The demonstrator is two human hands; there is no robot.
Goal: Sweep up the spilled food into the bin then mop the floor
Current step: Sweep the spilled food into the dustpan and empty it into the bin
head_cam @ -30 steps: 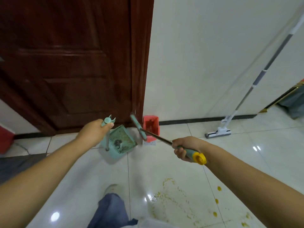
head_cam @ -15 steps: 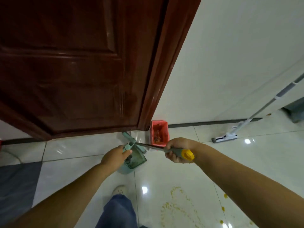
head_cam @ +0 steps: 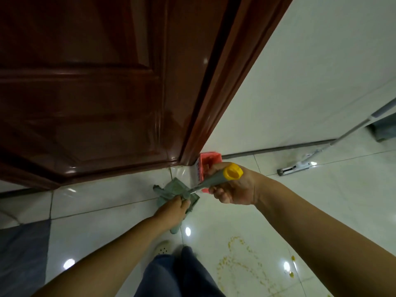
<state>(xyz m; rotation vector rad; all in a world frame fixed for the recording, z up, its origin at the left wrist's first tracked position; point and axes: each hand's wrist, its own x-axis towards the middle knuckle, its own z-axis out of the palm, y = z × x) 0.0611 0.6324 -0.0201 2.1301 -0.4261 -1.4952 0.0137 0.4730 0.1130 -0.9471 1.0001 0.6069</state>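
Glossy floor tiles [head_cam: 102,213] show yellow smears [head_cam: 240,264]; left hand [head_cam: 171,210] grips the dustpan [head_cam: 174,187], right hand [head_cam: 234,189] clasps the broom handle [head_cam: 215,180].

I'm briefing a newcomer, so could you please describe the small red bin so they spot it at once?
Follow the dark red-brown wooden door's frame down to the white tiled floor. At its foot, against the white wall, stands the small red plastic bin. It alone is bright red, unlike the teal plastic dustpan beside it.
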